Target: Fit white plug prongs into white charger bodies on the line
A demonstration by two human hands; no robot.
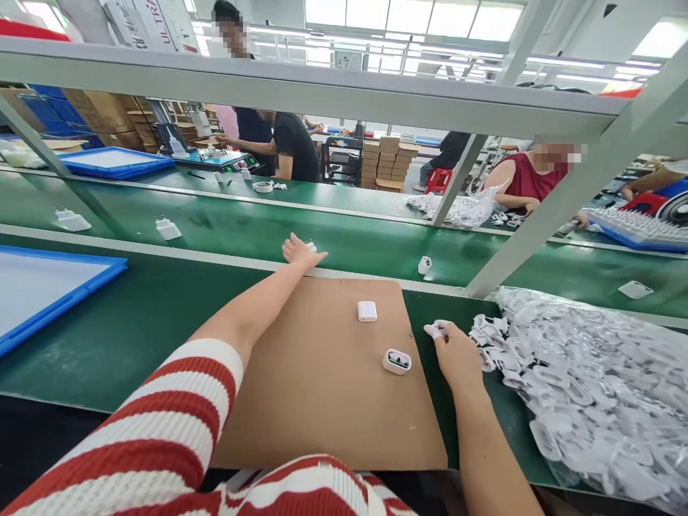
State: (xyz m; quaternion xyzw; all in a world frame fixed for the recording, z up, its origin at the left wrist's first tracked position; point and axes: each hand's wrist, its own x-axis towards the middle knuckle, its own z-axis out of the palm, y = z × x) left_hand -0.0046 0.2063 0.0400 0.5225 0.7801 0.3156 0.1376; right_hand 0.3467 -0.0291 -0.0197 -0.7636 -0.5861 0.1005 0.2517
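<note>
My left hand [302,252] is stretched out over the green conveyor strip, fingers and thumb spread. A small white piece [311,247], mostly hidden, shows between thumb and fingers, probably a charger plug. At the right edge of the brown cardboard sheet [322,387], my right hand [456,351] is closed in a pinch on a small white plastic part [434,329]. On the cardboard lie a closed white charger housing [367,311] and an open-ended white housing [397,362] with green and dark parts inside. Just right of that hand, loose white plastic parts [489,333] spill out.
A clear bag of white parts [596,394] covers the right side. White plug chargers [168,228] and a white housing [424,265] sit on the strip. A blue-rimmed tray [64,294] lies left. A metal frame post [548,208] rises ahead. Several people work beyond.
</note>
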